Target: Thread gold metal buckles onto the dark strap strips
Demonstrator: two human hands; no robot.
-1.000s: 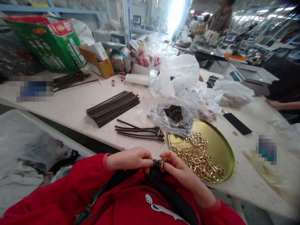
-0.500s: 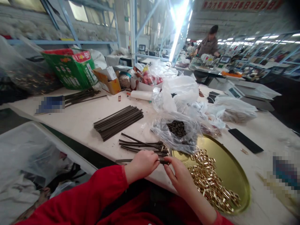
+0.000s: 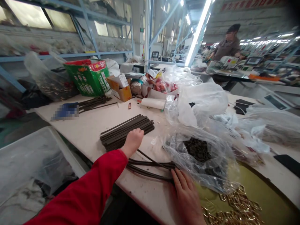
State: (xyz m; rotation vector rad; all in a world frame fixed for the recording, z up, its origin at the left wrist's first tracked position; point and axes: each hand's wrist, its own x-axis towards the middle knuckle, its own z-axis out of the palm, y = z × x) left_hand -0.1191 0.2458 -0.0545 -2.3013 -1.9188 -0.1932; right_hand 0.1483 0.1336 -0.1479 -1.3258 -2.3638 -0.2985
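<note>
Through the head camera I took the stack of dark strips (image 3: 122, 130) as my landmark. My left hand (image 3: 133, 140) lay over its near right side, fingers curled nearly closed; I could not tell whether they had hold of a strip. The stack's strips ran roughly parallel, probably so that single ones came away easily. My right hand (image 3: 187, 193), nearer me and to the stack's right, had its fingers stretched out together at the ends of the loose strips (image 3: 150, 162); the thumb was hidden, so I could not tell whether it gripped or merely steadied them. Those lay on the stack's near side, perhaps to keep them separate.

Right of the stack, a clear bag (image 3: 172, 143) gaped around small dark pieces (image 3: 199, 150), likely for easy reach; its edge covered part of the gold tray (image 3: 267, 187) holding metal buckles (image 3: 234, 209). Beyond the stack lay a white roll (image 3: 153, 103), with bulging white plastic (image 3: 203, 97) crowding its right end.
</note>
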